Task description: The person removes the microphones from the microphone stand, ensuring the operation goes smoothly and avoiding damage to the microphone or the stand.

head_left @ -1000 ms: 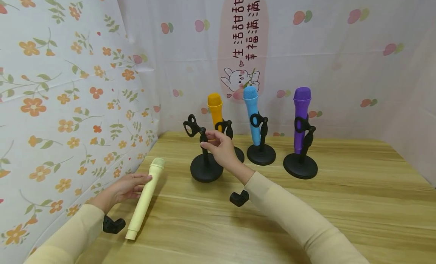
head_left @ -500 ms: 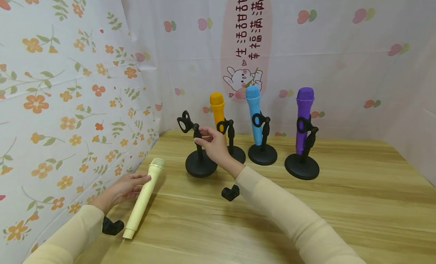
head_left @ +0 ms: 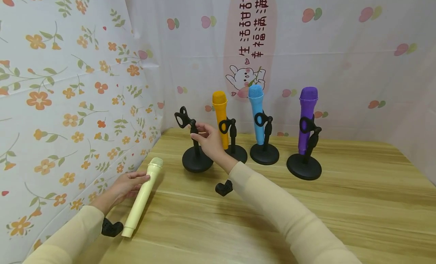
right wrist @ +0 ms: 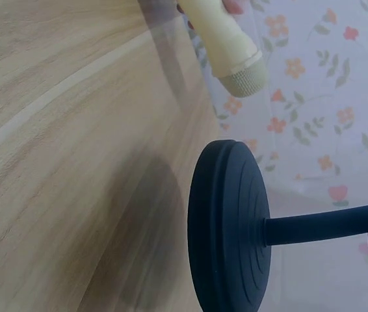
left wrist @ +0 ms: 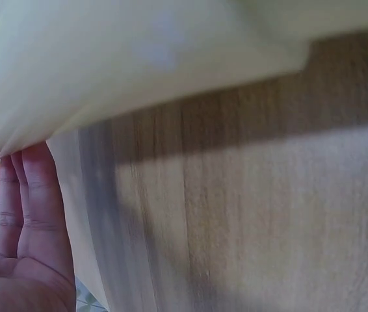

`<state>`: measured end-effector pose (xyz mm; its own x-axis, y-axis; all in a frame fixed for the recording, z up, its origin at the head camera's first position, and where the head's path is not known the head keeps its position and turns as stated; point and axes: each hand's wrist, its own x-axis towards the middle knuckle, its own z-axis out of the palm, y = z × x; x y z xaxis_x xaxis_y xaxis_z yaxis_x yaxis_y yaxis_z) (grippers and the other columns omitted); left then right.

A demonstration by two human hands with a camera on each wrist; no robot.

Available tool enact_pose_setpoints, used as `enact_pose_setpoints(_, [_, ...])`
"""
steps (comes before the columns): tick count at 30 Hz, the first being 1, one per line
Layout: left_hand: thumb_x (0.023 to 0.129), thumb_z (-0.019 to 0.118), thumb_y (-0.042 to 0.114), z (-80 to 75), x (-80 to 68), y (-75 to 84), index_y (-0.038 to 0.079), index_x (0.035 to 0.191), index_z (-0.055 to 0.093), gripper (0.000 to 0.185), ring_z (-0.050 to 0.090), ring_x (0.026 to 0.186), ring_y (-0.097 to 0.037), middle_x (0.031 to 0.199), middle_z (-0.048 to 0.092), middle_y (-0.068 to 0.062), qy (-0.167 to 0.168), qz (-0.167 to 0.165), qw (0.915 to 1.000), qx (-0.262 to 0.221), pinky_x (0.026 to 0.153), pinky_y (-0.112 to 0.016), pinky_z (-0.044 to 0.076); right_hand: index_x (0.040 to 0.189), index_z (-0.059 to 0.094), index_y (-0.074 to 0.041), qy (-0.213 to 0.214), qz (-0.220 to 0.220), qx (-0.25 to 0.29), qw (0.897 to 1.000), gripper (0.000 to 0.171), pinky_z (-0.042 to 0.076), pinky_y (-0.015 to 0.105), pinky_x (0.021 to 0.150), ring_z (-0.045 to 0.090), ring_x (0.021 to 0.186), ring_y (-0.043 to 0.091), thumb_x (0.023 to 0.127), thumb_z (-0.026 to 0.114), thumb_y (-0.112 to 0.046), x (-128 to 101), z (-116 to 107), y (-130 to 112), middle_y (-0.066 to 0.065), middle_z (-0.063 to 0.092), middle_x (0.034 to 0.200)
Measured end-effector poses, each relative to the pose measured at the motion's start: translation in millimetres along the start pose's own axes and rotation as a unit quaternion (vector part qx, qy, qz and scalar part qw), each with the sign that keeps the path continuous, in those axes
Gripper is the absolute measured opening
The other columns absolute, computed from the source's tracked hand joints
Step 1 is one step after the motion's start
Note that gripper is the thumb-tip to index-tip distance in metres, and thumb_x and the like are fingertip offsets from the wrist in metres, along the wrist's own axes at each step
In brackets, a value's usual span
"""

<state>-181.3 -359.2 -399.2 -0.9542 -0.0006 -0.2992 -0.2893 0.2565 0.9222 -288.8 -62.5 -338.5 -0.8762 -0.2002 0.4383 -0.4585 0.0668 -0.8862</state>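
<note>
My left hand (head_left: 126, 187) grips a pale yellow microphone (head_left: 142, 201) near its head, at the table's left side. The microphone slants, its mesh head pointing away from me. In the left wrist view its pale body (left wrist: 138, 71) fills the top, and the fingers (left wrist: 39, 201) reach up to its underside. With thumb and fingers, my right hand (head_left: 211, 143) pinches the upper post of a black microphone stand (head_left: 197, 160) whose clip holds nothing. The right wrist view shows the stand's round base (right wrist: 229, 227) over the wooden surface, a shadow beside it.
Behind, an orange microphone (head_left: 220, 112), a blue microphone (head_left: 257, 112) and a purple microphone (head_left: 307, 116) stand in black stands on the wooden table (head_left: 357, 203). Floral cloth (head_left: 68, 105) borders the left side; a printed curtain (head_left: 190, 48) hangs at the back.
My right hand has carried the black stand leftward and slightly back, away from the orange microphone. The left hand keeps its grip on the yellow microphone. The head view has shifted slightly.
</note>
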Motion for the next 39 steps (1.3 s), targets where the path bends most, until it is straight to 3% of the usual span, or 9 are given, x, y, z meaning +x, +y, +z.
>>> enact_pose_setpoints(13, [0.093,0.068,0.031,1.3,-2.3,-6.5,-0.008,0.14,0.043,0.066,0.068,0.089,-0.017,0.1,0.069,0.001,-0.011,-0.009,0.9998,0.01,0.072,-0.034,0.057,0.121,0.063,-0.007,0.009,0.01,-0.03,0.999,0.031,0.052,0.026,0.085,0.064,0.095,0.02,0.091,0.069,-0.012,9.3,15.1,12.0,0.007,0.065,0.111])
enact_pose_setpoints(29, [0.094,0.067,0.029,5.8,-0.6,-7.8,-0.01,0.14,0.041,0.067,0.069,0.08,-0.016,0.094,0.071,0.0,-0.005,-0.012,0.9998,0.014,0.068,-0.033,0.057,0.121,0.063,-0.007,0.016,0.019,-0.051,0.998,0.03,0.052,0.026,0.087,0.064,0.098,0.021,0.092,0.069,-0.012,14.7,16.0,23.0,0.008,0.066,0.111])
enact_pose_setpoints(39, [0.089,0.073,0.032,8.5,2.6,-12.2,-0.006,0.136,0.05,0.065,0.069,0.078,-0.015,0.091,0.072,0.0,0.023,-0.028,0.9991,0.019,0.066,-0.032,0.057,0.12,0.064,-0.006,0.017,0.035,-0.054,0.998,0.03,0.052,0.027,0.088,0.063,0.099,0.022,0.091,0.069,-0.012,14.0,18.9,28.5,0.008,0.065,0.112])
